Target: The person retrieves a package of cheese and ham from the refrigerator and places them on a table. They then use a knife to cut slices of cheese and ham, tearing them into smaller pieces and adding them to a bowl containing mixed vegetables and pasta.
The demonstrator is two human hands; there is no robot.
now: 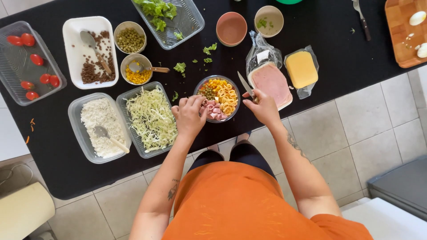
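A small glass bowl [233,88] on the black counter holds peas, corn, ring pasta and diced ham. My left hand [188,116] reaches over its near left rim, fingertips pinched on ham pieces inside the bowl. My right hand [264,108] rests just right of the bowl and grips a knife [245,84] whose blade points up and away. Beside that hand lies sliced ham [271,82] in an open plastic pack, and a yellow cheese block [301,69] in plastic sits further right.
Left of the bowl: a tray of shredded cabbage [151,118], a tub of rice with spoon [99,126], bowls of corn [137,69] and peas [130,39], a lentil tray [90,51], cherry tomatoes [29,60], lettuce [167,17]. Cutting board [405,31] far right.
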